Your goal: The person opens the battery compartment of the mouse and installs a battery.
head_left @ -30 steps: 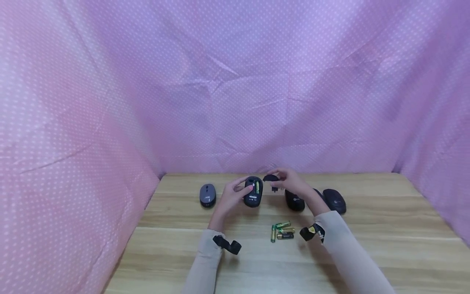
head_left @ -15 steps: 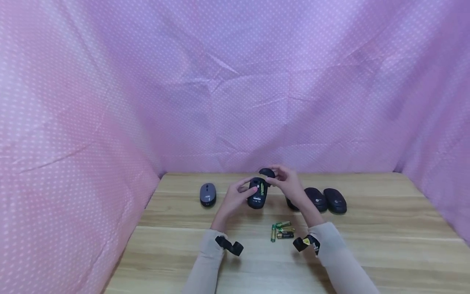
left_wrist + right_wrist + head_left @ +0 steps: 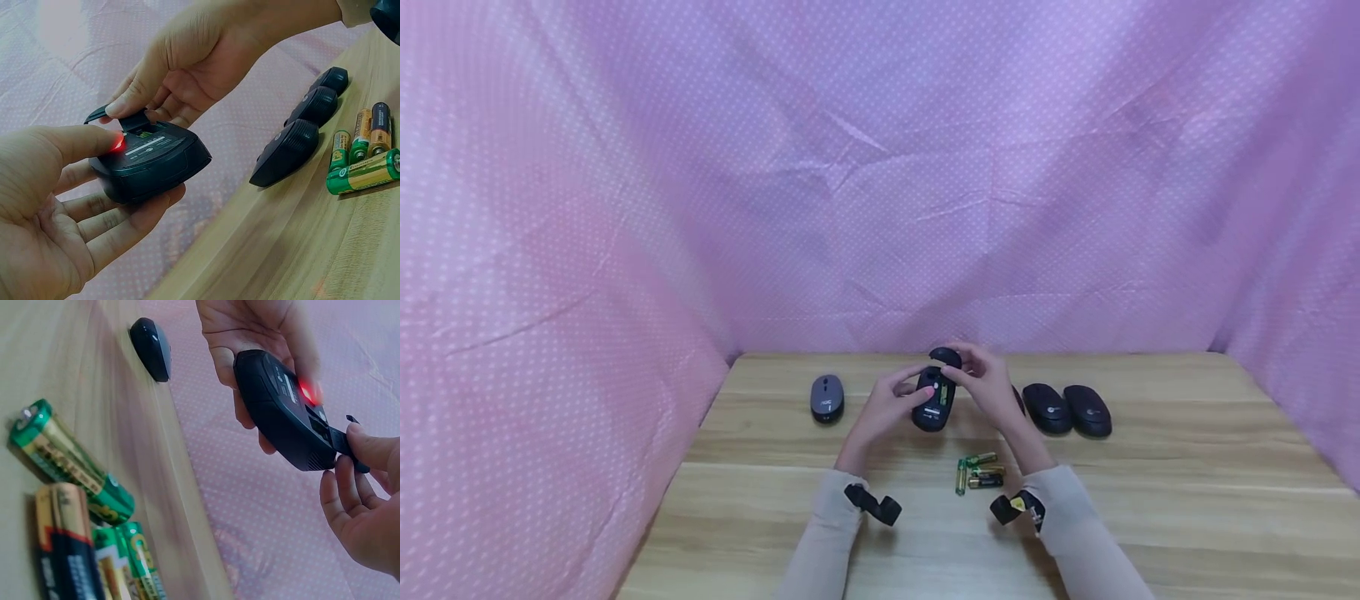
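My left hand (image 3: 885, 407) grips a black computer mouse (image 3: 159, 164), underside up, its thumb over the sensor, where a red light glows. A battery (image 3: 943, 393) lies in the mouse's open compartment. With thumb and fingers my right hand (image 3: 988, 385) pinches the black battery cover (image 3: 945, 357) at the far end of the mouse. In the right wrist view the tongue of the cover (image 3: 342, 442) meets the compartment's end, the cover itself standing out beyond the body.
Several loose batteries (image 3: 981, 473) lie together on the wooden table (image 3: 760, 517), in front of the hands. A grey mouse (image 3: 827, 398) stands at the left. On the right are black mice (image 3: 1047, 408), one partly behind the right forearm. Pink dotted cloth (image 3: 880, 208) hangs behind the table.
My right hand has brought the battery cover left from beside the mouse to its far end. My left hand has shifted slightly right with the mouse.
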The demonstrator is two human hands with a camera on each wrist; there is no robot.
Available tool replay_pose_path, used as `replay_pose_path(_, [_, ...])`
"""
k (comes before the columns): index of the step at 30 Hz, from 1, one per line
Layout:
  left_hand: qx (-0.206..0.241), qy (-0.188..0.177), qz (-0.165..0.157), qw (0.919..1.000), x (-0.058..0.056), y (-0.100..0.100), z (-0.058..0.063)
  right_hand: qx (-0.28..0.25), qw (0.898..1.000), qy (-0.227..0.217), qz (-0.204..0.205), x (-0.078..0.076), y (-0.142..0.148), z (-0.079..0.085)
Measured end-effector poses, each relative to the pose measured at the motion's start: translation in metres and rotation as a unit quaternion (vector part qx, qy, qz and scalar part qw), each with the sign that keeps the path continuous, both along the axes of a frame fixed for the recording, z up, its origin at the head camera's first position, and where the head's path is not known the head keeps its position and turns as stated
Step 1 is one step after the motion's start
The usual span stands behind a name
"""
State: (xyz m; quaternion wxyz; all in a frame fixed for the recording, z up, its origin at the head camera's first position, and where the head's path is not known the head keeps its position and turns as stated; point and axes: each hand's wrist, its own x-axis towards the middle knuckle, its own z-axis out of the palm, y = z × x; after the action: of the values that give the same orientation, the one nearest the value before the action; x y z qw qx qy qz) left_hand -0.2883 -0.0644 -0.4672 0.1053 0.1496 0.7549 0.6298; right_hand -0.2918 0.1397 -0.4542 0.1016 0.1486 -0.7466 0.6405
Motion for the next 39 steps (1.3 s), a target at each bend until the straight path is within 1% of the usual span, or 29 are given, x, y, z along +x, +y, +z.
replay_pose_path(5, [0.007,0.003,0.0,1.0,0.001,0.001,-0.001,0.025,1.0,0.002,-0.011,0.001,0.0,-0.001])
replay_pose_path(10, [0.014,0.008,0.005,0.9999,0.001,0.002,-0.001,0.035,0.999,-0.01,0.006,0.003,0.002,-0.003])
replay_pose_path(15, [0.005,0.014,0.009,0.9998,0.002,0.002,0.0,0.045,0.999,-0.022,0.017,0.005,0.003,-0.004])
replay_pose_path(18, [-0.002,0.024,0.012,0.9996,0.004,0.002,0.001,0.042,0.999,-0.02,0.023,0.006,0.002,-0.004])
replay_pose_path(22, [-0.007,0.031,0.018,0.9993,0.006,0.003,0.001,0.029,0.999,-0.008,0.034,0.005,0.0,-0.006])
replay_pose_path(28, [0.014,0.029,0.026,0.9991,0.006,0.004,0.002,0.018,0.998,0.014,0.059,0.005,-0.004,-0.011])
replay_pose_path(31, [0.022,0.031,0.026,0.9989,0.005,0.004,0.002,0.026,0.998,0.012,0.056,0.006,-0.005,-0.011])
replay_pose_path(33, [0.03,0.032,0.021,0.9988,0.005,0.004,0.002,0.029,0.998,0.01,0.054,0.006,-0.006,-0.012])
replay_pose_path(39, [0.05,0.031,0.019,0.9981,0.004,0.004,0.0,0.03,0.998,-0.002,0.059,0.007,-0.009,-0.011])
